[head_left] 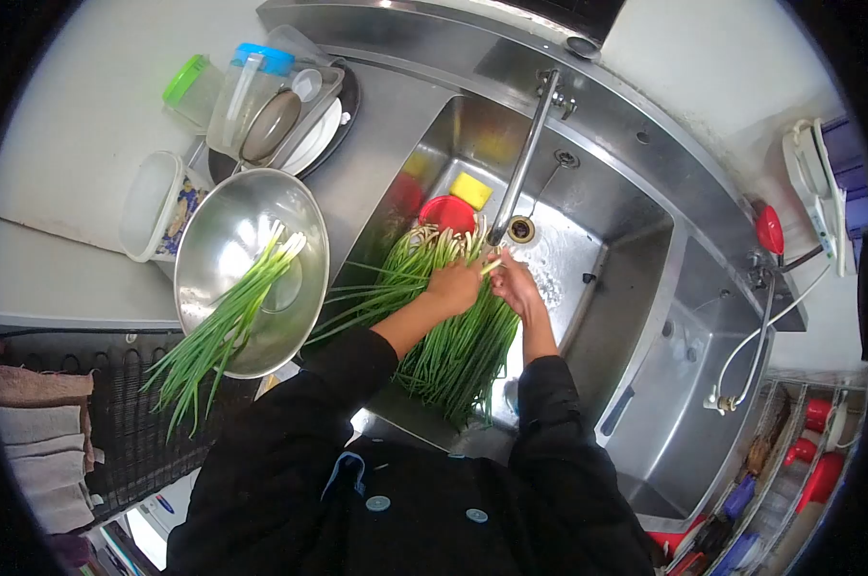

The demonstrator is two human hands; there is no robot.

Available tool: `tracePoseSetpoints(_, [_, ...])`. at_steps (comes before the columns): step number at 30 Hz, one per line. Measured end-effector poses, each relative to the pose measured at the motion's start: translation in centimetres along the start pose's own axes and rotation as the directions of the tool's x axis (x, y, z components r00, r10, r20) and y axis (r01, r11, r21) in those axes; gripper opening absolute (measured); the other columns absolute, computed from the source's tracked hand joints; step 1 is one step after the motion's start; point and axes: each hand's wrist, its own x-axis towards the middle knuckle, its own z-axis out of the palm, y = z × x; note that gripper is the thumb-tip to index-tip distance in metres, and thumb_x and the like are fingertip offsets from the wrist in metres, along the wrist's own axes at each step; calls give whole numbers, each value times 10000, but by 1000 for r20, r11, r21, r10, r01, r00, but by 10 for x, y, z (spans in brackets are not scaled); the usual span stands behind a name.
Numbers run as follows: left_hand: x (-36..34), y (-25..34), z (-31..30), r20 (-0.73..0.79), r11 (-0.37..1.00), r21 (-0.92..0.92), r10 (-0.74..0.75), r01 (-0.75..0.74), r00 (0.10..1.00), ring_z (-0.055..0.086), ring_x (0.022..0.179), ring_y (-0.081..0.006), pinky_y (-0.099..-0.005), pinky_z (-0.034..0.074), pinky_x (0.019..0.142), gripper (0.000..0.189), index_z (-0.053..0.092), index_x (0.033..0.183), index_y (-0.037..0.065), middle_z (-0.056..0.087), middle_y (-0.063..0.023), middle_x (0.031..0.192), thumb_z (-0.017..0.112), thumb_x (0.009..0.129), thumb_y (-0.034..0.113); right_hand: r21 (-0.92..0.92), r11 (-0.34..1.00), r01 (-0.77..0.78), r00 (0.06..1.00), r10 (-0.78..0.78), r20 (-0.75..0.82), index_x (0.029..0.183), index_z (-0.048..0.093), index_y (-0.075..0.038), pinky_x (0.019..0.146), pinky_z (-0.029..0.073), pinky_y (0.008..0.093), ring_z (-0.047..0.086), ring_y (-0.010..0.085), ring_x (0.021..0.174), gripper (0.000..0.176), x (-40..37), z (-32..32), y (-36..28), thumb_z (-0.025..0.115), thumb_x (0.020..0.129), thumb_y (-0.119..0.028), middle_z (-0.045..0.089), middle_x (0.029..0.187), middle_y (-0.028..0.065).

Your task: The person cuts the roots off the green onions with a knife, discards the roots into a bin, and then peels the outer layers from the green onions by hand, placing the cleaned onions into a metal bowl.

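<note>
A large pile of green onions (458, 360) lies in the left basin of the steel sink (588, 331), with the white ends toward the faucet. Over the pile, my left hand (456, 286) is closed around a green onion whose pale end (493, 266) sticks out to the right. My right hand (516, 285) pinches at that pale end, just below the faucet spout. To the left of the sink, a wide steel bowl (301, 216) holds a smaller bunch of green onions (247, 298), their leaves hanging over its rim.
The faucet (528, 158) reaches over the basin near the drain (521, 228). A yellow sponge (470, 190) and a red container (447, 213) sit behind the pile. Pitchers and dishes (276, 125) crowd the left counter. A second basin (688, 355) with a hose sprayer (727, 403) is at right.
</note>
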Motion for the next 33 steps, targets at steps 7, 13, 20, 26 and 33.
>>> tracePoseSetpoints(7, [-12, -15, 22, 206, 974, -170, -112, 148, 972, 571, 853, -385, -471, 435, 743, 348, 419, 1027, -44, 569, -258, 925, 445, 848, 253, -949, 253, 190, 673, -737, -62, 727, 579, -31, 493, 442, 381, 580, 281, 587, 351, 49, 55, 38, 374, 870, -277, 582, 636, 177])
tracePoseSetpoints(13, [-33, -9, -4, 220, 971, -88, -197, 221, 955, 550, 821, -417, -480, 430, 724, 381, 413, 1040, -74, 568, -281, 850, 468, 842, 246, -979, 93, 182, 756, -649, 79, 809, 607, 7, 634, 450, 452, 578, 389, 680, 315, 97, 29, 69, 423, 808, -248, 587, 729, 245])
tracePoseSetpoints(20, [-61, 9, -44, 299, 967, -107, -192, 233, 935, 532, 882, -418, -460, 417, 790, 382, 411, 1052, -79, 545, -289, 908, 471, 838, 232, -173, 985, 7, 943, -64, -327, 862, 575, -40, 335, 378, 266, 497, 146, 432, 253, 65, 26, 40, 452, 865, -261, 533, 577, 40])
tracePoseSetpoints(26, [-108, 20, -124, -52, 914, -369, 163, -170, 985, 469, 983, -358, -381, 366, 863, 543, 269, 1292, 7, 468, -239, 1027, 501, 814, 118, -268, 936, 228, 967, -186, 175, 871, 580, -16, 431, 448, 261, 532, 139, 479, 250, 22, 49, 4, 518, 839, -255, 577, 647, 56])
tracePoseSetpoints(33, [-168, 45, -286, -360, 989, -6, 133, -145, 923, 459, 672, -250, -315, 384, 638, 466, 402, 1236, 53, 448, -142, 771, 538, 790, 65, -646, 715, 267, 959, -129, 253, 827, 605, -24, 458, 422, 223, 557, 112, 522, 303, 14, 65, -23, 514, 853, -312, 582, 628, 32])
